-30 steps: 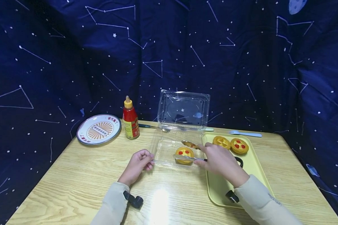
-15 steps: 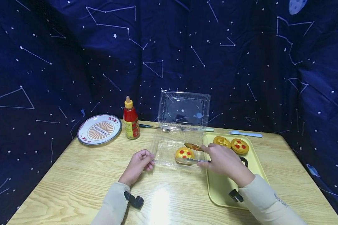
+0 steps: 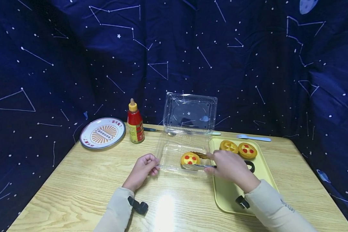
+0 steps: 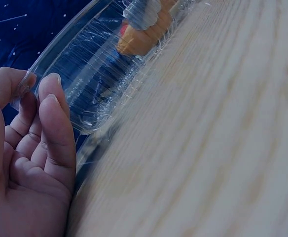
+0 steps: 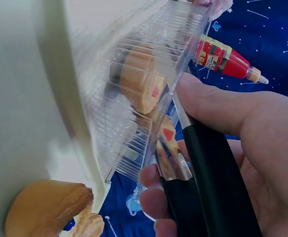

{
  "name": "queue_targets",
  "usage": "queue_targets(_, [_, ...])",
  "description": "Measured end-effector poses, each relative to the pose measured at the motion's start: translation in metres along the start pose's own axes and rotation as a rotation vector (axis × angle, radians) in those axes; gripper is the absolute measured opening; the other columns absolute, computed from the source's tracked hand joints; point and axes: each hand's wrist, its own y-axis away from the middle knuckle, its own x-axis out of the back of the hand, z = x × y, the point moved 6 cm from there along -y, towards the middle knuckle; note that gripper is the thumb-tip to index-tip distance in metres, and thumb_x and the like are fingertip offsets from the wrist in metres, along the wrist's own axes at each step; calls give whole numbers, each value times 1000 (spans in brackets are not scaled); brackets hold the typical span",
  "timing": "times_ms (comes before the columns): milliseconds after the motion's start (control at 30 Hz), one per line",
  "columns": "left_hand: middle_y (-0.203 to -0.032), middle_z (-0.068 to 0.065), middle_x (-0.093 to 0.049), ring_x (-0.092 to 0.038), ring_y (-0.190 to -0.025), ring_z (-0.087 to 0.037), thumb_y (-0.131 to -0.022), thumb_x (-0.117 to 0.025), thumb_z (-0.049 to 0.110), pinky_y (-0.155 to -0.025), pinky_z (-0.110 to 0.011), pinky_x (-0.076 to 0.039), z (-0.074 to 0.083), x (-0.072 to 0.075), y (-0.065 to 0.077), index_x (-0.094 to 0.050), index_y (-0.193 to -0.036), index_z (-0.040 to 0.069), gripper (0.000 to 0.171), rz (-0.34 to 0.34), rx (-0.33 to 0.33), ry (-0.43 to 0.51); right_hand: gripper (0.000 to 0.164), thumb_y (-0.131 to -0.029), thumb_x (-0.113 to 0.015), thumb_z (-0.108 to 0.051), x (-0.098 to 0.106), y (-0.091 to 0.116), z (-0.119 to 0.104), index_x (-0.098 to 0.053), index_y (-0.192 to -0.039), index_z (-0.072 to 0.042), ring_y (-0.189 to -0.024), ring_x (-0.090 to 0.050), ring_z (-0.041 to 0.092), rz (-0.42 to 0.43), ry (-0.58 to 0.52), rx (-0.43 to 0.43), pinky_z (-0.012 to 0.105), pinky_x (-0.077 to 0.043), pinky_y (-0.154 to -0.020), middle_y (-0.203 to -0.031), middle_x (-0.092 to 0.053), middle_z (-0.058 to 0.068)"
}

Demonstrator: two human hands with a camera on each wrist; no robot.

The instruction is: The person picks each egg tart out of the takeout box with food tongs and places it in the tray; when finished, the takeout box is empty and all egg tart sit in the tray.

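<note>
My left hand (image 3: 143, 169) pinches the front left rim of a hinged clear plastic container (image 3: 170, 153), with its lid (image 3: 189, 112) standing up behind. Inside the base, toward its front right, lies a round tart with red spots (image 3: 190, 158). My right hand (image 3: 232, 166) holds food tongs with black handles (image 5: 218, 177), reaching over the container's right side. One tong arm lies along the tart's near edge and the other by its far right edge. In the right wrist view the tart shows through the clear wall, and the tong tips are partly hidden.
Right of the container lies a yellow tray (image 3: 229, 201) bearing a star-topped tart (image 3: 229, 146) and a red-spotted tart (image 3: 247, 150). A blue fork (image 3: 253, 138) lies behind it. At the left stand a red sauce bottle (image 3: 135, 124) and a patterned plate (image 3: 102, 132).
My right hand has shifted slightly right, and the tongs' far arm has come down closer to the tart's far right edge. My left hand keeps its place on the rim.
</note>
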Motion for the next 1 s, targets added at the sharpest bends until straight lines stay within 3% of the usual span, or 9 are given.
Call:
queue_targets(200, [-80, -15, -63, -58, -61, -11, -98, -58, 7, -55, -21, -49, -1, 1, 0, -56, -90, -1, 12, -6, -4, 10, 58, -82, -77, -47, 0, 4, 2, -66, -130, -17, -69, -57, 17, 46, 4, 1, 31, -43, -50, -89, -66, 0])
queue_targets(500, [-78, -11, -63, -58, -61, -11, -98, -58, 8, -55, -21, -49, -1, 1, -1, -56, -90, 0, 12, -10, -5, 13, 59, -83, -75, -51, 6, 16, 9, -65, -131, -19, -63, -51, 13, 137, -56, -20, 27, -38, -45, -103, -69, 7])
queue_targets(567, [-78, -11, -63, -58, -61, -11, -98, -58, 8, -55, -21, -49, -1, 0, -1, -56, -90, -1, 12, -11, -5, 14, 58, -82, -75, -50, 8, 19, 12, -66, -130, -18, -67, -55, 15, 170, -54, -16, 28, -39, -46, -108, -70, 8])
queue_targets(733, [-79, -13, -63, -58, -61, -12, -98, -58, 10, -56, -21, -50, -2, 1, -1, -56, -91, -2, 15, -11, -3, 8, 55, -83, -77, -46, 15, 29, 21, -66, -130, -20, -86, -67, 28, 214, -79, -26, 35, -46, -51, -115, -69, 11])
queue_targets(867, [-80, -16, -63, -58, -61, -12, -99, -59, 11, -56, -21, -50, -4, 2, -1, -56, -91, -3, 16, -5, 2, 7, 54, -83, -78, -43, 22, 38, 30, -66, -130, -19, -100, -67, 34, 243, -111, -31, 48, -54, -67, -118, -68, 14])
queue_targets(1000, [-80, -17, -63, -58, -62, -13, -98, -59, 11, -56, -21, -50, -4, 1, -1, -56, -92, -4, 16, -7, 5, 12, 56, -83, -78, -43, 28, 50, 45, -65, -131, -17, -104, -65, 37, 268, -137, -60, 56, -52, -76, -119, -68, 15])
